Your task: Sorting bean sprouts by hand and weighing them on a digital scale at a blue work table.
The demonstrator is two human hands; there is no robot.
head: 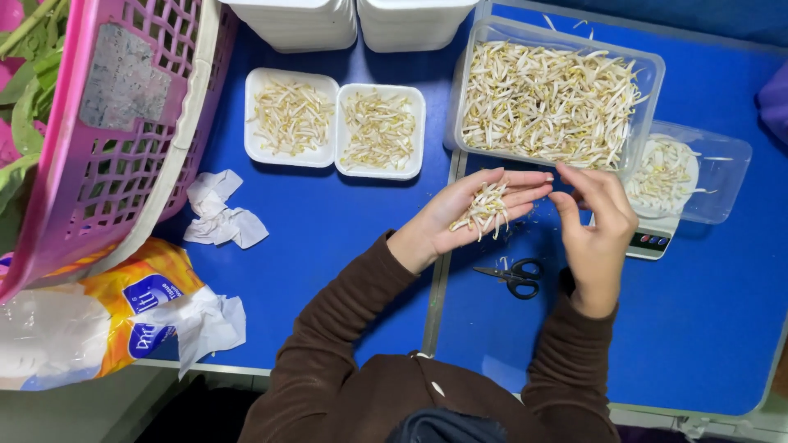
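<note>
We see a deep blue worktop under pale cream bean sprouts with yellowish tips. The two small trays are white, the scissors black, our sleeves dark brown. The latticed basket is bright pink, the crumpled tissue white, and the tissue pack orange-yellow with a blue label.

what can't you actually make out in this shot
All from the head view:
- Scale: mostly hidden under the white tray of sprouts; its display is too small to make out.
- Right hand: fingertips curl away, so any pinched sprout is hidden.
- Pink basket: cut off by the top and left edges.
- Stacked trays: cut off by the top edge.
- Scissors: blade tips fade into shadow.
</note>
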